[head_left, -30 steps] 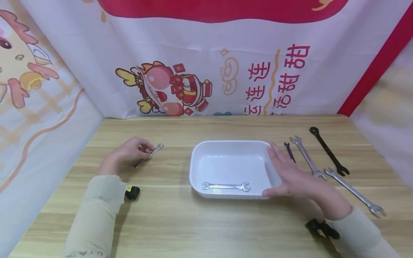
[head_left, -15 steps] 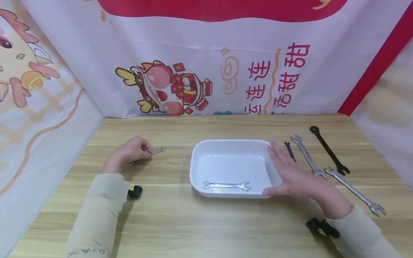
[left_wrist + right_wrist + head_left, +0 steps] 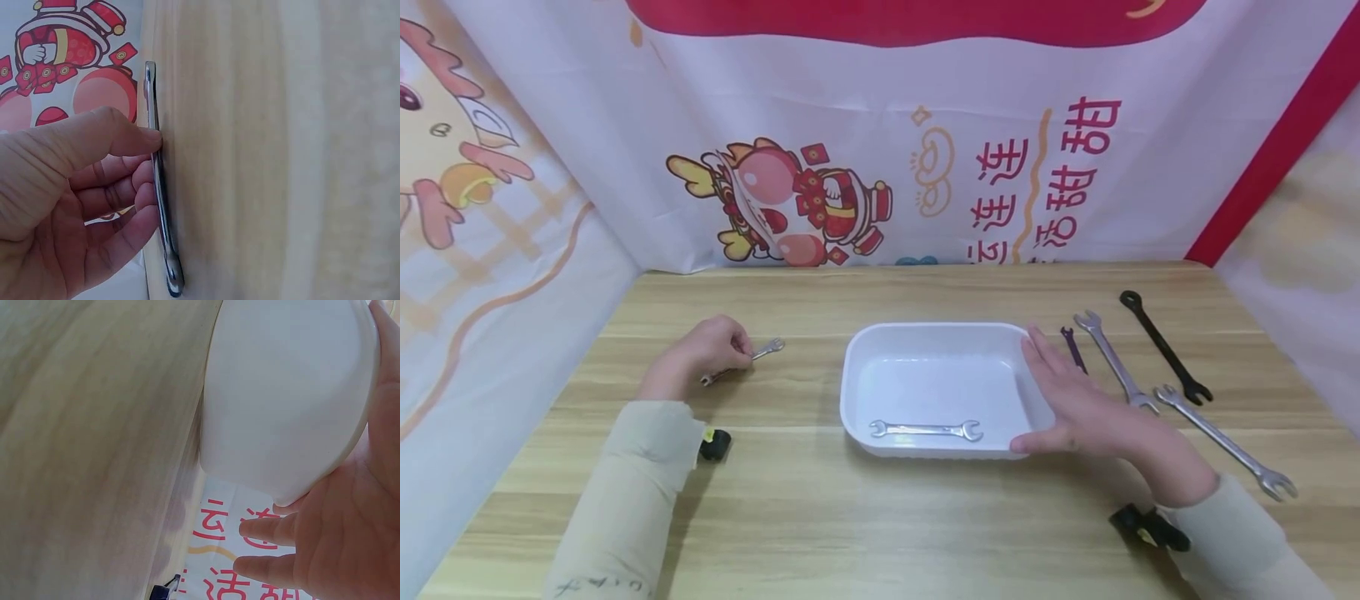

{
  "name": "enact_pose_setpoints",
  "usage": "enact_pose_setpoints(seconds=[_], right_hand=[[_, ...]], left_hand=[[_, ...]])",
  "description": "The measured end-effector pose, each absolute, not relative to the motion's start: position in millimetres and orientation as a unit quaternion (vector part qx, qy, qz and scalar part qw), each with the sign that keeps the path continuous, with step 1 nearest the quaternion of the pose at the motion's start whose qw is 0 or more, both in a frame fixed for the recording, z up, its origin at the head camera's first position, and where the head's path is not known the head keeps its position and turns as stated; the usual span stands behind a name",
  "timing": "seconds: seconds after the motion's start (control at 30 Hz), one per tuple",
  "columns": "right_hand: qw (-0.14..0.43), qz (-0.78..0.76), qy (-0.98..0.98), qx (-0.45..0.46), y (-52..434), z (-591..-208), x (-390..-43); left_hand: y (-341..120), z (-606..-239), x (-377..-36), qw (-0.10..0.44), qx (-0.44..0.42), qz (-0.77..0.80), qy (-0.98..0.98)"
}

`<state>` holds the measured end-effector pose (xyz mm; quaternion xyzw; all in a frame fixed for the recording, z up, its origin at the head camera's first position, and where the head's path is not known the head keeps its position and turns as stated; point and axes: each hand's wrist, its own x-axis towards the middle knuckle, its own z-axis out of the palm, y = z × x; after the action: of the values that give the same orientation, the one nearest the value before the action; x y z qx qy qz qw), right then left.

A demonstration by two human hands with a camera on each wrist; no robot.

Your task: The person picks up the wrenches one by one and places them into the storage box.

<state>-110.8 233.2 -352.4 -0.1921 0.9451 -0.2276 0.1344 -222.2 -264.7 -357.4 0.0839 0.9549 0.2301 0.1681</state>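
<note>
My left hand [image 3: 709,346] pinches a small silver wrench [image 3: 767,348] between thumb and fingers, left of a white plastic tray [image 3: 854,367]. In the left wrist view this wrench [image 3: 164,206] appears edge-on, close over the wooden table, with both ends projecting past the fingers. A silver double open-end wrench [image 3: 925,430] lies inside the tray along its near wall. My right hand [image 3: 1071,408] rests against the tray's right end, thumb at the near corner and fingers at the far one. Seen from the right wrist, several straight fingers [image 3: 269,565] extend beyond the tray's outer wall [image 3: 287,394].
Right of the tray lie a small purple wrench [image 3: 1073,348], a silver wrench [image 3: 1112,358], a black wrench [image 3: 1165,348] and another silver wrench [image 3: 1225,443]. A printed cloth [image 3: 835,83] hangs behind the wooden table [image 3: 880,533].
The wrench in my left hand has turned to a flatter angle and shifted slightly, mostly in the first half second. My right hand and the tray have stayed in place.
</note>
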Motion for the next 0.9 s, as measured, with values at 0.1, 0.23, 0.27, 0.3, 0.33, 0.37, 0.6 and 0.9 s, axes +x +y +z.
enact_pose_setpoints(seconds=[0.1,0.23,0.27,0.3,0.33,0.37,0.6,0.9], right_hand=[[0.136,-0.230,0.945,-0.190,233.0,-352.5,-110.7],[0.137,-0.230,0.945,-0.188,232.7,-352.6,-110.1],[0.136,-0.228,0.946,-0.188,232.7,-352.6,-110.0],[0.136,-0.227,0.946,-0.188,232.6,-352.5,-109.9],[0.136,-0.226,0.946,-0.187,232.5,-352.3,-109.9],[0.135,-0.226,0.946,-0.187,232.4,-352.1,-110.0],[0.131,-0.225,0.946,-0.191,232.5,-351.9,-111.0],[0.132,-0.228,0.945,-0.192,233.3,-352.4,-110.6]], left_hand=[[-264.4,-358.1,-223.9,0.164,0.102,0.208,0.959],[-263.4,-359.4,-227.5,0.162,0.121,0.175,0.964],[-263.2,-359.5,-228.3,0.165,0.122,0.170,0.964],[-262.9,-359.3,-229.0,0.167,0.121,0.168,0.964],[-262.6,-359.0,-229.4,0.168,0.122,0.165,0.964],[-262.2,-358.6,-229.6,0.169,0.121,0.163,0.964],[-265.1,-355.5,-223.9,0.158,0.097,0.197,0.963],[-267.0,-353.0,-221.3,0.165,0.098,0.197,0.961]])
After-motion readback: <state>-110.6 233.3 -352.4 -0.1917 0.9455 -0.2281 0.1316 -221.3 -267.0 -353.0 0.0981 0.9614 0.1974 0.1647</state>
